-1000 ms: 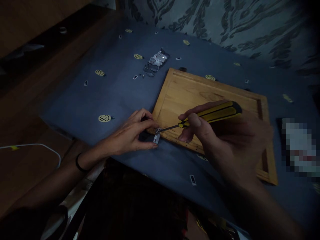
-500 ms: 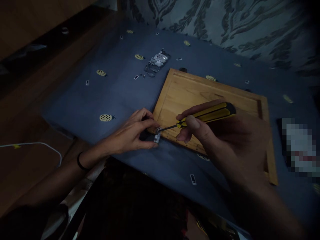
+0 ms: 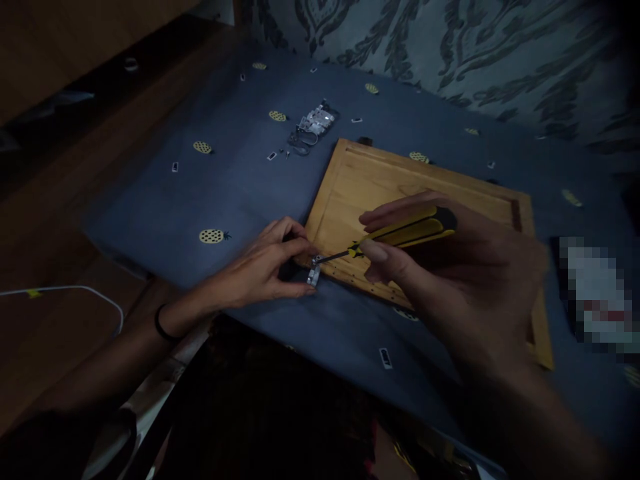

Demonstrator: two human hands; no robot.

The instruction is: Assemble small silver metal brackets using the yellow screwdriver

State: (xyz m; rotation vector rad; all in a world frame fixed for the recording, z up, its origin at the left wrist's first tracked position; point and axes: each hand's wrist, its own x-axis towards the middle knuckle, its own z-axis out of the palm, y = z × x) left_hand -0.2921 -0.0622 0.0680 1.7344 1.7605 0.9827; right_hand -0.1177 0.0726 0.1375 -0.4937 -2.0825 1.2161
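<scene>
In my right hand [image 3: 450, 267] is a screwdriver [image 3: 410, 230] with a yellow and black handle, held between thumb and fingers. Its shaft points left and down, and the tip meets a small shiny metal fitting [image 3: 313, 275], hinge-like in look. My left hand [image 3: 265, 267] pinches this fitting between thumb and fingers at the near left corner of a framed wooden panel [image 3: 370, 177], like a cabinet door. Whether a screw sits under the tip is too small to tell. The panel lies flat on a table with a blue pineapple-print cover [image 3: 150, 207].
Farther back on the cover lie a shiny clear packet of metal parts [image 3: 319, 120], a looped strip [image 3: 303, 141] and tiny loose pieces [image 3: 285, 153]. A blurred-out object [image 3: 595, 293] is at the right. Patterned wallpaper [image 3: 400, 40] rises behind; a white cable [image 3: 95, 288] hangs left.
My right hand and the screwdriver handle have shifted slightly left, and the hand has turned a little around the handle. My left hand stays on the fitting.
</scene>
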